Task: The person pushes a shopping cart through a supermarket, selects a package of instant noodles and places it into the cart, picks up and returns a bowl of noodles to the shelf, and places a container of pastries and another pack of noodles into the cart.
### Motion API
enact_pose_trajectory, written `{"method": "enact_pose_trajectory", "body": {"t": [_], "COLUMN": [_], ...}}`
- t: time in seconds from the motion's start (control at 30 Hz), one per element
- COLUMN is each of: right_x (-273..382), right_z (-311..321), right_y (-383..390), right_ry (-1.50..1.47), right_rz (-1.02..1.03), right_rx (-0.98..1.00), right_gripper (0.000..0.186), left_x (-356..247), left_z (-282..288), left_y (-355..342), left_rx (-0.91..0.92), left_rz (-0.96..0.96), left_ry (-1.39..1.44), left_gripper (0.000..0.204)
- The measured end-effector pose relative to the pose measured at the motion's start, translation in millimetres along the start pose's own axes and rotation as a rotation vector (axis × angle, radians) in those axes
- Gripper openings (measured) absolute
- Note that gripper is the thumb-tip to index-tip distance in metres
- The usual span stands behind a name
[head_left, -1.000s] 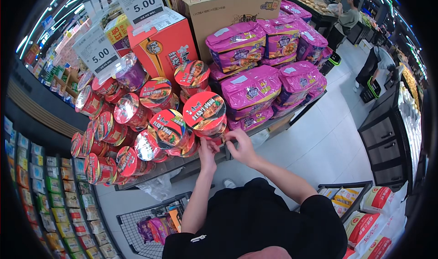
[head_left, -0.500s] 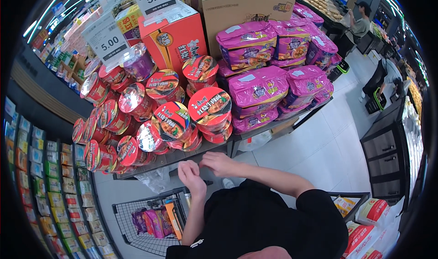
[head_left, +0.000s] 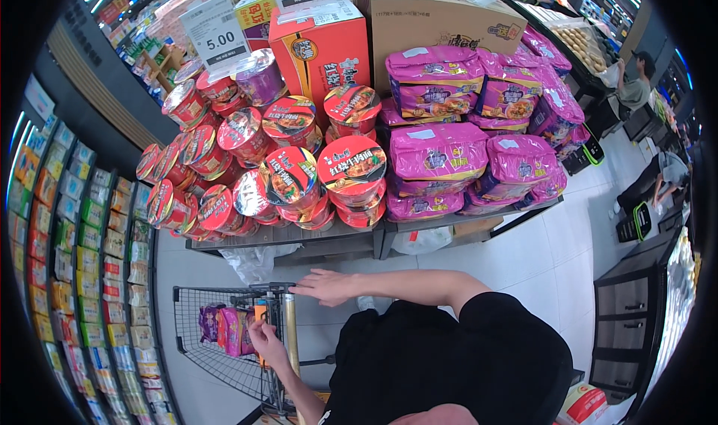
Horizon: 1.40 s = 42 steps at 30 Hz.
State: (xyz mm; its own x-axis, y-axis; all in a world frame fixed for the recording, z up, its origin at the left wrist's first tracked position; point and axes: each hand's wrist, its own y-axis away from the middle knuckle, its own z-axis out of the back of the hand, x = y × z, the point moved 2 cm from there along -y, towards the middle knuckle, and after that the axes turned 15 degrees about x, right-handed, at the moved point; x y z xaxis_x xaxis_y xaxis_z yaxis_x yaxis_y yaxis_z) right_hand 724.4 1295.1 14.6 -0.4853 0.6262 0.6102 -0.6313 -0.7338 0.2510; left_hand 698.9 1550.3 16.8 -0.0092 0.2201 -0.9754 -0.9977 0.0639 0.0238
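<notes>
My right hand (head_left: 327, 286), its fingers stretched out, is at the far end of the shopping cart's yellowish handle (head_left: 292, 335). I cannot tell whether it touches the handle. My left hand (head_left: 267, 343) is over the near part of the wire cart (head_left: 217, 365), beside an orange panel (head_left: 260, 314). Its fingers are loosely bent and apart, with nothing visible in them. Inside the cart lie pink and purple packs (head_left: 235, 332), partly hidden by my left hand. Red instant noodle cups (head_left: 351, 169) stand stacked on the display just beyond my hands.
Pink noodle multipacks (head_left: 437, 159) fill the display table's right side, with cardboard boxes (head_left: 441, 28) behind. Shelves of bagged goods (head_left: 90, 275) line the left. Dark drawer cabinets (head_left: 628, 320) stand at right. Other people (head_left: 636, 88) are at the far right.
My hands, close together before, have parted. The left moved down and left over the cart; the right moved left to its handle end. The view has shifted, and the cart appears nearer my body.
</notes>
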Motion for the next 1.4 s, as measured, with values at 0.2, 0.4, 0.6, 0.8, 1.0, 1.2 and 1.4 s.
{"method": "enact_pose_trajectory", "body": {"t": [0.2,0.4,0.6,0.8,1.0,1.2,1.4], "right_x": [7.3,19.4,26.8,27.1,23.1,18.4,21.1], "right_z": [-18.8,-34.4,-27.6,-22.7,-28.0,-17.7,-26.2], "right_y": [9.8,24.8,15.0,-9.1,-27.6,-43.7,-63.7], "right_ry": [0.12,0.104,0.174,0.272,0.449,0.532,0.647], "right_rz": [0.078,0.168,0.23,0.228,0.227,0.242,0.129], "right_rx": [-0.019,-0.058,-0.163,-0.132,-0.181,-0.169,-0.281], "right_gripper": [0.073,0.057,0.057,0.06,0.057,0.057,0.074], "left_x": [52.7,44.6,28.0,41.3,46.5,50.1,50.7], "left_z": [26.8,16.7,7.8,44.9,36.6,32.7,39.2], "left_y": [78.3,103.0,121.6,167.9,177.3,172.0,156.5], "left_rx": [0.044,0.076,0.025,0.005,-0.181,-0.322,-0.344], "left_rz": [0.344,0.531,0.335,0.449,0.621,0.554,0.523], "left_ry": [-0.429,-0.63,-0.771,-0.8,-1.01,-1.123,-1.156], "left_gripper": [0.037,0.042,0.035,0.048,0.041,0.041,0.039]}}
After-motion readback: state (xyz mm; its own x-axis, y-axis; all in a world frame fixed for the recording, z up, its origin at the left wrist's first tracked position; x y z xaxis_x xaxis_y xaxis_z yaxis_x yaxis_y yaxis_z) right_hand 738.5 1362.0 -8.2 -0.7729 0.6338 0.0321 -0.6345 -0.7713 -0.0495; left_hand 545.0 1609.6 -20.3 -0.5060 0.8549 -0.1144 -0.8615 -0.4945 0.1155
